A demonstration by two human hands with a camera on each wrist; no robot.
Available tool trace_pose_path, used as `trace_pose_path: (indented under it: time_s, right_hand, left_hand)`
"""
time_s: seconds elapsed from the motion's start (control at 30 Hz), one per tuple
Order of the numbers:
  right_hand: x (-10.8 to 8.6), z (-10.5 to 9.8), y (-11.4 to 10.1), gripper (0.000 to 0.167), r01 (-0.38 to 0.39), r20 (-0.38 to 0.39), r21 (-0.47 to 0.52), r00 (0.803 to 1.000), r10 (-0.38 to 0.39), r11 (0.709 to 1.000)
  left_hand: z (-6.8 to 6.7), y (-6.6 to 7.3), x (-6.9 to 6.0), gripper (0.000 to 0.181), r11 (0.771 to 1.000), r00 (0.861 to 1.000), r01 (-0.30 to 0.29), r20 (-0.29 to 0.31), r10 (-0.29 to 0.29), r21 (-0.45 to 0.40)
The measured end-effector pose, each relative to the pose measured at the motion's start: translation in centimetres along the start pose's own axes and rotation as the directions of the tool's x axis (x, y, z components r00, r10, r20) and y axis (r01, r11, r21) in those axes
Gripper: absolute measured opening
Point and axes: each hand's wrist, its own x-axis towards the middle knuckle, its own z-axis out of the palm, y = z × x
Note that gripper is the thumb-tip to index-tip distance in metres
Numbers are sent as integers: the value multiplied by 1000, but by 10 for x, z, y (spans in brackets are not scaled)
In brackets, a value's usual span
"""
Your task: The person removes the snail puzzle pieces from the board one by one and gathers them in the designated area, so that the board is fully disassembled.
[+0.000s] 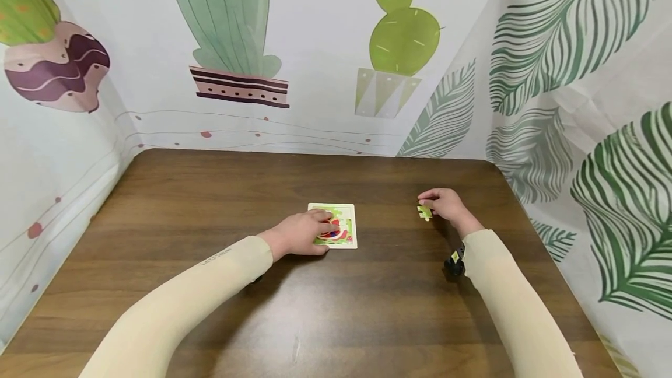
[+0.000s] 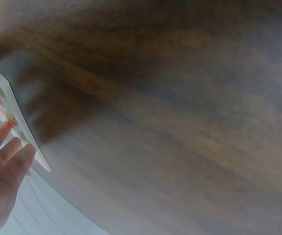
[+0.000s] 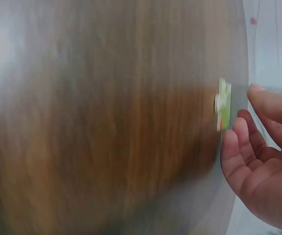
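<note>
One hand, the right hand (image 1: pixel 445 203), has its thumb and fingertips curled at the far edge of a small green piece (image 1: pixel 424 213), pinching it; whether the piece also touches the table (image 1: pixel 388 308) I cannot tell. One pale tab juts from it toward the person. In the right wrist view it appears almost edge-on beside the fingertips.

Well apart to the left, the left hand (image 1: pixel 300 232) lies with relaxed, spread fingers across the puzzle (image 1: pixel 354 223), touching it and covering part of its red, green and blue picture. The puzzle lies flat on the table, its pale rim showing past the fingertips.

Farther out, cream sleeves (image 1: pixel 514 302) reach each wrist, the left one faintly lettered. A black device (image 1: pixel 454 264) sits at the right wrist. The table is brown wood-grain with a bright glare near the person. Behind it rises a white wall (image 1: pixel 320 34) printed with potted cacti and, at right, green leaves.
</note>
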Motion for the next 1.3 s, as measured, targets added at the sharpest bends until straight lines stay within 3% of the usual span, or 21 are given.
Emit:
trace_pose_path:
  time_s: [0.13,0.33,0.5,0.77,0.93,1.17,1.3]
  right_hand:
    - [-2,9,-10,34,29,-69,5,997,-28,1000]
    - [-7,25,-28,35,37,-140,141,990,-17,989]
    - [-12,35,-45,37,32,-112,253,994,-3,967]
    - [-19,52,-68,39,8,-61,319,998,12,948]
    - [-19,67,-76,37,8,-69,366,997,19,931]
    - [-18,82,-86,35,-4,-54,464,998,33,886]
    - [-17,89,-92,34,-10,-41,483,999,34,876]
  left_hand:
    - [-1,0,-1,51,1000,1000,-7,-15,7,4]
    - [-2,0,-3,50,1000,1000,-9,-17,9,-12]
    - [-3,-1,-3,52,999,1000,-12,-14,11,-30]
    - [-3,-1,-9,51,999,1000,-1,-22,0,-40]
    - [-3,-5,-16,50,1000,999,22,-44,-23,-16]
    - [-1,-10,-20,49,998,997,59,-45,-59,-14]
    - [-1,-10,-22,50,997,997,68,-38,-69,-19]
